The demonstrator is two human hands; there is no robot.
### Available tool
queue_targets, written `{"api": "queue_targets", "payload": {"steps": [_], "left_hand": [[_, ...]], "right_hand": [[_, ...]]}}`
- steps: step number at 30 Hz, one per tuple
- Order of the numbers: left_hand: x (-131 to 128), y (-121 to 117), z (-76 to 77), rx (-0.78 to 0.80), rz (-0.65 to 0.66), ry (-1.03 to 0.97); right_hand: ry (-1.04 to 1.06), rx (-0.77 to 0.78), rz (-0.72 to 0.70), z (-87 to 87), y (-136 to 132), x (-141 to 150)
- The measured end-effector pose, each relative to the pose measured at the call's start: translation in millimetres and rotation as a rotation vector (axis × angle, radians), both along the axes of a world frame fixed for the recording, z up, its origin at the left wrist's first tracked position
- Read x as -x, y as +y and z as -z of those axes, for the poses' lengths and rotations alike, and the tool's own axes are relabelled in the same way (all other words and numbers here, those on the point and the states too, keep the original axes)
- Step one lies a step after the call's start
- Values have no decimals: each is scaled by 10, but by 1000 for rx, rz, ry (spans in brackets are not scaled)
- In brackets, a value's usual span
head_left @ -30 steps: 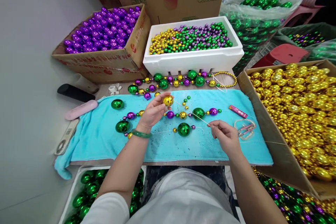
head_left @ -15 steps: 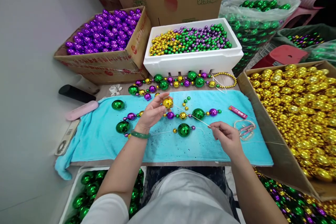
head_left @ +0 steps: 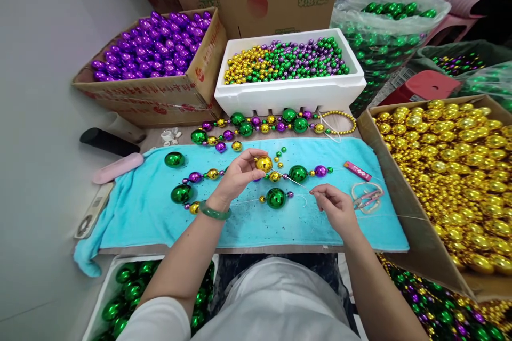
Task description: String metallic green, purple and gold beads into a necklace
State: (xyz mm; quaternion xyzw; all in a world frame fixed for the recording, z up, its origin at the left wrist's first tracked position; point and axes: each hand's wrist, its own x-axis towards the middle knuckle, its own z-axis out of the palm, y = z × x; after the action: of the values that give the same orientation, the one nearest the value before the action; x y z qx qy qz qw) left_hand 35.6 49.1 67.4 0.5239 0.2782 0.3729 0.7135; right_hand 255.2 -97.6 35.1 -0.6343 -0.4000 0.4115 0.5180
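Observation:
My left hand (head_left: 236,177), with a green bangle on its wrist, pinches a shiny gold ball (head_left: 264,163) above the towel. From the ball a thin pale strand (head_left: 294,179) runs straight to my right hand (head_left: 335,208). The fingertips of that hand are closed on the strand's other end; string or needle, I cannot tell. Beneath my hands lies a strung row of beads with a large green ball (head_left: 298,173) and a purple ball (head_left: 320,170). Nearer me, another green ball (head_left: 276,198) sits on a thread between small gold and purple beads.
A turquoise towel (head_left: 256,229) covers the table. Behind it stand a white foam box (head_left: 288,93) of small beads and a carton (head_left: 160,97) of purple balls. A carton (head_left: 424,224) of gold balls borders the right side. Small scissors (head_left: 367,198) lie near my right hand.
The gold ball in my left hand has shifted slightly right and down. My right hand is closer to it, so the strand between them is shorter. The view has also moved a little.

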Motion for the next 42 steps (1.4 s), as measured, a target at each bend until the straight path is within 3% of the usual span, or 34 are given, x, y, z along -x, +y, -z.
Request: {"api": "queue_targets", "payload": {"steps": [6,10,14,20,25,31,37,42], "left_hand": [[-89,-21,-42,56,42,-41],[-165,-49,-71,93,57,-81],[-222,-66,-98,65,10,-84],[-241,-88,-112,78,76,-67],[-263,-124,-107,24,7,-70],[-283,-183,-176,-5,89,-60],[-349,-262,-230,-193,-50,46],[-373,-366,-322,-403,-74,130]], "right_hand": [[190,17,-57,81,17,-14],[209,16,-52,146,27,-43],[187,-1,-28,159,31,-88],[250,1,-39,179,8,-109],[284,22,-31,228,22,-118],[408,63,-44,323,45,-139],[461,48,-42,392,49,-86],[458,46,-56,457,84,-64]]}}
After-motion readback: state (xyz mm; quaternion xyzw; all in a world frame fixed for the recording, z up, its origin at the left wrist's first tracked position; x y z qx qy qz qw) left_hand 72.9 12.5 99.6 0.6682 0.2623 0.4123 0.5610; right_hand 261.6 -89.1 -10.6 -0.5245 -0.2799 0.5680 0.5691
